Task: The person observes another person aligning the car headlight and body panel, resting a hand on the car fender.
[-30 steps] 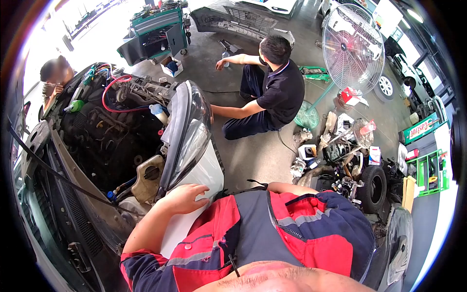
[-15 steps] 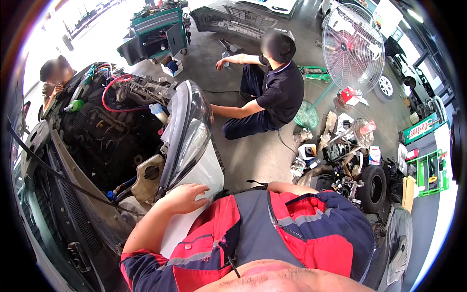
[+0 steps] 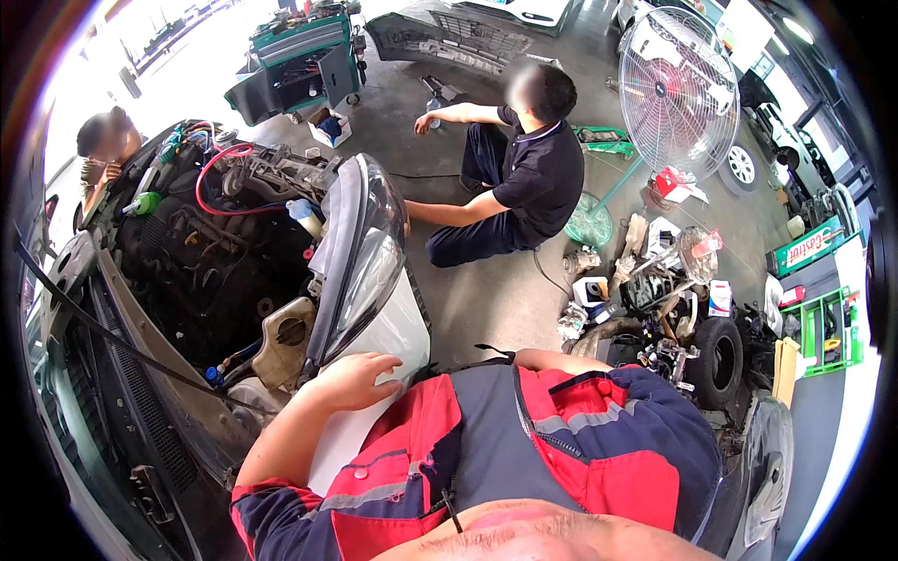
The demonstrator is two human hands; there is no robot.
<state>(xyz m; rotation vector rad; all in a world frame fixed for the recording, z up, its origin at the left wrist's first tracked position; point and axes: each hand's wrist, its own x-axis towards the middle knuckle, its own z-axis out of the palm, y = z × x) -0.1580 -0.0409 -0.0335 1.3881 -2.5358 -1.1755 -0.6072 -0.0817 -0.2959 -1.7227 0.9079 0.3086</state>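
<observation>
My left hand (image 3: 358, 381) rests on the edge of the white front fender (image 3: 393, 341), beside the headlight (image 3: 376, 252). Its fingers are loosely stretched out and hold nothing. My right forearm (image 3: 561, 362) bends across the front of my waist, while the hand itself is hidden below the jacket (image 3: 599, 421). To the left of my left hand lies the car's uncovered engine bay (image 3: 201, 257), with a beige plastic reservoir (image 3: 283, 341) and a red hose (image 3: 204, 192) in it.
A co-worker (image 3: 538, 178) crouches at the car's front, one arm reaching to it. Another person (image 3: 108, 140) leans at the far side. A standing fan (image 3: 680, 93), loose parts (image 3: 645, 290) and a tire (image 3: 718, 360) are at right. A tool cart (image 3: 304, 70) and a bumper (image 3: 458, 42) stand beyond.
The crouching co-worker's head has shifted slightly to the right. My arms and the things around the car look the same.
</observation>
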